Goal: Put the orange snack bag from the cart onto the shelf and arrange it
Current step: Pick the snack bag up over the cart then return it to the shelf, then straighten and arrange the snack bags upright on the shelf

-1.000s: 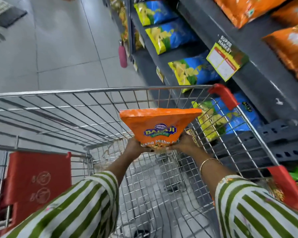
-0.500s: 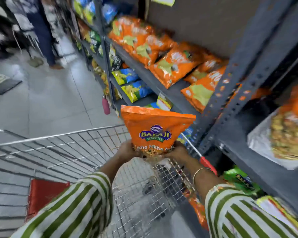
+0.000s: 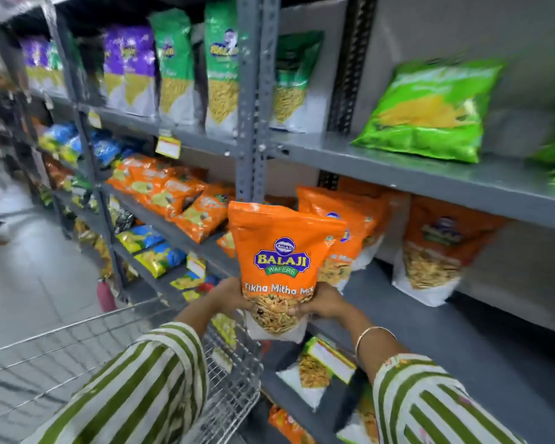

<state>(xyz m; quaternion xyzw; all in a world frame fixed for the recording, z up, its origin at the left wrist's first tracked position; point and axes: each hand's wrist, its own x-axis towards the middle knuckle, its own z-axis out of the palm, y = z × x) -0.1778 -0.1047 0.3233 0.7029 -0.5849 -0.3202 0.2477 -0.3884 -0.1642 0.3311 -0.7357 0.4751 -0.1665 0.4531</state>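
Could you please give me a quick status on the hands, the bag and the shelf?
Left hand and right hand both shut on orange snack bag, upright, clear of cart. Not yet on shelf. Open space between standing orange bags.

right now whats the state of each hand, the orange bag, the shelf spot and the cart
left hand: gripping the bag's lower left
right hand: gripping its lower right
orange snack bag: upright, sealed, off the shelf
shelf: bare gap between orange packs
cart: beside the shelf

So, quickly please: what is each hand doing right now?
Left hand: closed on the lower left of the orange snack bag.
Right hand: closed on the lower right of that bag.
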